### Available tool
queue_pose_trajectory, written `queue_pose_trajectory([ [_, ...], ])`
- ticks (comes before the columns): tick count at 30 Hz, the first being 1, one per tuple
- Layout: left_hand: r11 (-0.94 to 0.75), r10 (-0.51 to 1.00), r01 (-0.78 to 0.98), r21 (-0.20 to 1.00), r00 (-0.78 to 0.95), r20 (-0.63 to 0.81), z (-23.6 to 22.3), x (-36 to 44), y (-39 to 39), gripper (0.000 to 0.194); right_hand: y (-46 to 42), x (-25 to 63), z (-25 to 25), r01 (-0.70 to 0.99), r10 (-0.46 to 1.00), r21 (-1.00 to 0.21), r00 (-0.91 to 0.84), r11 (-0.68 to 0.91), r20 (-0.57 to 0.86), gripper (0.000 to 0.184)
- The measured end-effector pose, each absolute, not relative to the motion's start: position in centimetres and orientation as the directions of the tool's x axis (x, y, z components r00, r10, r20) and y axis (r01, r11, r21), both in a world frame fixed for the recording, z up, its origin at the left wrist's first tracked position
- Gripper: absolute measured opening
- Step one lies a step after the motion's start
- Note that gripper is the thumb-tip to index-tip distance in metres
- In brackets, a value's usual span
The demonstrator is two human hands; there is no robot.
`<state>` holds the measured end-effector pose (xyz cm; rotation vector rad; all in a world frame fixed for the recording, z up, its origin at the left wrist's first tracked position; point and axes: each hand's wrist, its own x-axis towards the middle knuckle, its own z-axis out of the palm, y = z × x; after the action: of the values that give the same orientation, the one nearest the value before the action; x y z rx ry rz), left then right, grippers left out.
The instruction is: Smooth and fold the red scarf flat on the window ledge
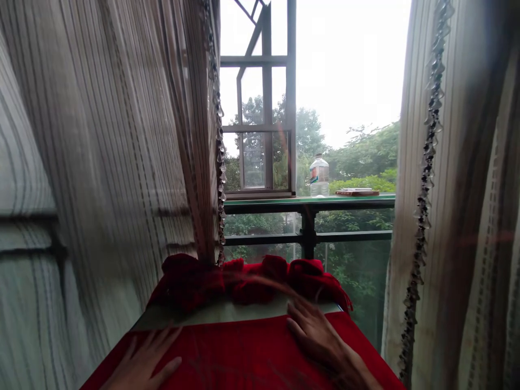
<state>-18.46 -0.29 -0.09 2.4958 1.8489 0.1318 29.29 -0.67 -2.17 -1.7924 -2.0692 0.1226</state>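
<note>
Between two parted drapes, the left curtain [122, 135] being the broadest thing here and the right curtain [467, 216] the next, a tall window [291, 92] and a dark railing [353, 236] face the greenery; drawn aside like this, the drapes probably serve to let daylight through. In front runs a narrow surface [227, 314], its near part covered by a flat red cloth [244, 352] whose far edge lies almost straight across, leaving a pale strip bare. Beyond that strip sits bunched red cloth [252, 281], fringed at its right end, perhaps heaped there so the strip stays free. A clear bottle [319, 176] stands upright on the ledge above the railing, with a thin flat stack [357, 192] beside it.

The left hand [142, 360] is over the near cloth's left side, palm down, its fingers spread wide and the thumb well apart. The right hand [320, 333] lies by the far edge, its fingers [298, 309] stretched forward over the bare strip. Neither grips anything; both seem to rest on the cloth, though motion blur makes the contact uncertain. Palms laid flat would spread their pressure evenly.
</note>
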Motion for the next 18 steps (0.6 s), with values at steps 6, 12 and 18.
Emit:
queue_pose_trajectory([
  [6,-0.569,0.809,0.796,0.206,0.587,-0.036,3.7,-4.7,-1.6,0.081,-1.0,29.2,-1.3,0.939,0.973,-0.303,-0.106,0.165,0.203,0.059],
  [12,-0.581,0.763,0.782,0.226,0.620,-0.183,5.6,1.2,-2.9,0.095,-1.5,28.0,0.1,0.952,0.981,-0.277,-0.079,0.127,0.179,0.060],
  [18,-0.629,0.754,0.747,0.217,0.654,-0.063,3.0,0.4,-2.0,0.081,-3.6,20.4,0.8,0.833,0.908,-0.363,-0.382,0.418,0.171,0.075],
])
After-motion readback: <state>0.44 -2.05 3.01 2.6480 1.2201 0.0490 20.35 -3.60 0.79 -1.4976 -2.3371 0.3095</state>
